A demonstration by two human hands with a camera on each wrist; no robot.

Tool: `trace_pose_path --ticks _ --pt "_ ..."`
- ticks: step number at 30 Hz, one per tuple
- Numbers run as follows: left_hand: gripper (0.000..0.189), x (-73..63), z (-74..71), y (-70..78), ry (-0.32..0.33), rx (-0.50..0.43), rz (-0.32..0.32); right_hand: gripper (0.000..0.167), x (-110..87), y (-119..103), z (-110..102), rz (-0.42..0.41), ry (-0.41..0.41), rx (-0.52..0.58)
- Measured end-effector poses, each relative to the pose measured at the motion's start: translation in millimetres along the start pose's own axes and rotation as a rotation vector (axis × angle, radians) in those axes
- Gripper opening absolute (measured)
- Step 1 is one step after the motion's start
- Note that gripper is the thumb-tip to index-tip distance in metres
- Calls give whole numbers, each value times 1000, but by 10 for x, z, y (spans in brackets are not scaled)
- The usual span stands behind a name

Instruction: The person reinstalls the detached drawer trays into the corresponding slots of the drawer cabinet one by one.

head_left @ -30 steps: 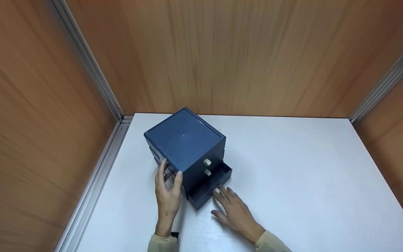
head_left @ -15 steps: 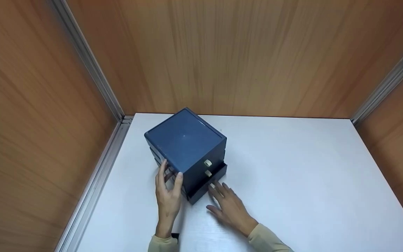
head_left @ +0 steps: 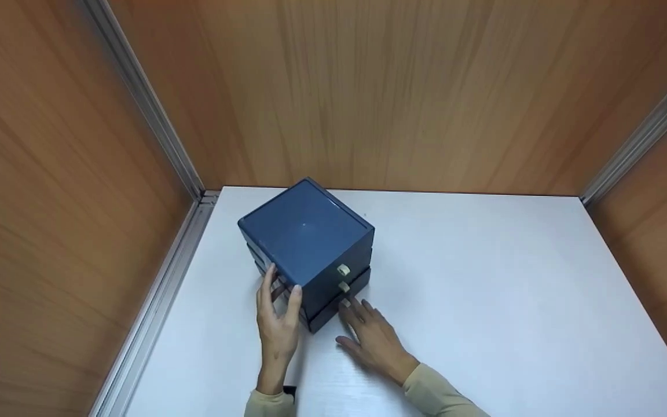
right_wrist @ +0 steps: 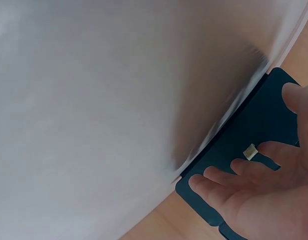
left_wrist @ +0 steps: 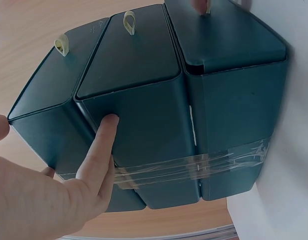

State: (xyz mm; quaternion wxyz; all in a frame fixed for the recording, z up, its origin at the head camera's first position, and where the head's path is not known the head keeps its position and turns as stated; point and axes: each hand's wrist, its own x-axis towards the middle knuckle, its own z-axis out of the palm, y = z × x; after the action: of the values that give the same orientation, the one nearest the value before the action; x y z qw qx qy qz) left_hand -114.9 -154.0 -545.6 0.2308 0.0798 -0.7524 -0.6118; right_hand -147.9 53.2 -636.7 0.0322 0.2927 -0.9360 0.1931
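A dark blue three-drawer unit (head_left: 304,231) stands turned at an angle on the table, with pale loop tabs (left_wrist: 129,22) on its drawer fronts. The bottom drawer (left_wrist: 228,42) protrudes slightly past the two drawers above it. My left hand (head_left: 277,336) rests against the unit's left side, index finger extended along it and thumb at the top edge by the front corner. With fingers spread and nearly straight, my right hand (head_left: 377,344) presses on the bottom drawer's front around its tab (right_wrist: 250,152).
Clear tape (left_wrist: 233,157) runs across the drawer unit's side. The white table (head_left: 484,278) extends to the right, bounded by wood-grain panels (head_left: 397,92) at the back and sides. Metal rails (head_left: 148,104) line the corners.
The bottom drawer has slid from well pulled out to nearly flush, with my right hand moving up and left against its front. My left hand stays in place on the unit.
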Motion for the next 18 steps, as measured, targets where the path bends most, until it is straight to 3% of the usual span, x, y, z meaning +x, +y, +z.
trace_pose_path --ticks 14,18 --pt "65 4 11 5 9 4 -11 66 69 18 -33 -36 -5 -3" --pt "65 3 13 6 2 8 -15 64 71 44 -83 -35 -3 40"
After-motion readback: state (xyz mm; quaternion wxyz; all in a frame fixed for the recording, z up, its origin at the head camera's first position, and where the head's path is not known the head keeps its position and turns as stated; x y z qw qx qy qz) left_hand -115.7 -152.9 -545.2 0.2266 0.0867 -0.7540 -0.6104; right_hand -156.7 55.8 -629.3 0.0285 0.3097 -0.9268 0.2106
